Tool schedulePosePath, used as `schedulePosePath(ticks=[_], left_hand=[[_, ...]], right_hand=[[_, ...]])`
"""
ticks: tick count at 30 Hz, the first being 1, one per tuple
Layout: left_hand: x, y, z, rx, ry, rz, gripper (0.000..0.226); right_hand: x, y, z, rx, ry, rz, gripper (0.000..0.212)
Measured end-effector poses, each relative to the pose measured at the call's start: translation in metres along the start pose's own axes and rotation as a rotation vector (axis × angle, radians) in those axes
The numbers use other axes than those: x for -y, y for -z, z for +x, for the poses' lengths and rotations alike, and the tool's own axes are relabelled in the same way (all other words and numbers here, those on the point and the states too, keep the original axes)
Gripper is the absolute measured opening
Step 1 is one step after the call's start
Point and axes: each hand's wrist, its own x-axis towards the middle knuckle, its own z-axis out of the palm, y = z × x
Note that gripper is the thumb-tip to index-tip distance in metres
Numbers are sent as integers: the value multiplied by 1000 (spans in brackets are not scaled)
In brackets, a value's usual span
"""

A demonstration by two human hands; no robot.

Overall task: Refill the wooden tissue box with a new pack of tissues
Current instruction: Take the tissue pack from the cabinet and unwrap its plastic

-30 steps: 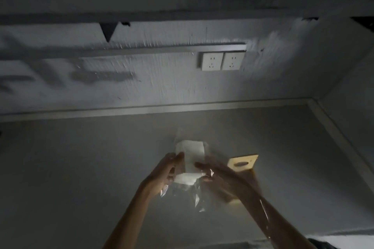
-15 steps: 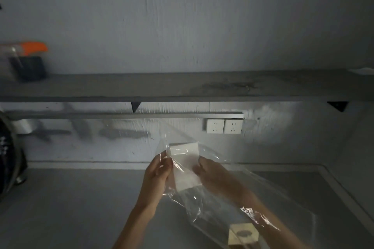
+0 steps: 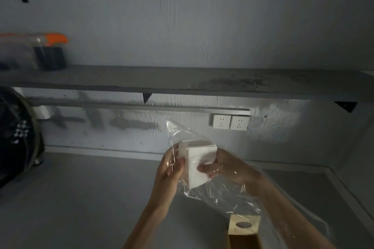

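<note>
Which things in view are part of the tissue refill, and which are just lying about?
For the job:
tissue stack, held by left hand and right hand
plastic wrapper
wooden tissue box

Lying about:
orange-capped container on shelf
wall sockets

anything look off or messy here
Nothing spilled or broken. The tissue stack is half out of its loose clear plastic wrap, held by the left hand and right hand. The wooden tissue box waits below.

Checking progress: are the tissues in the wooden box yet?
No: the tissue stack is held in the air, partly in the clear plastic wrapper, between the left hand and right hand, above the wooden tissue box.
</note>
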Motion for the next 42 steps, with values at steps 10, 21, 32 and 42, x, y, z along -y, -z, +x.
schedulePosePath(ticks=[10,21,32,42], left_hand=[[-21,10,18,148,46,42,39],[-41,31,41,441,266,-20,63],[-32,25,62,312,152,-38,47],[-22,15,69,216,140,-69,29]], right_hand=[[34,-14,-3,-71,63,-87,46],[51,-3,-14,-123,-40,-243,37],[40,2,-14,-288,7,12,69],[27,15,-17,-294,-15,99,50]])
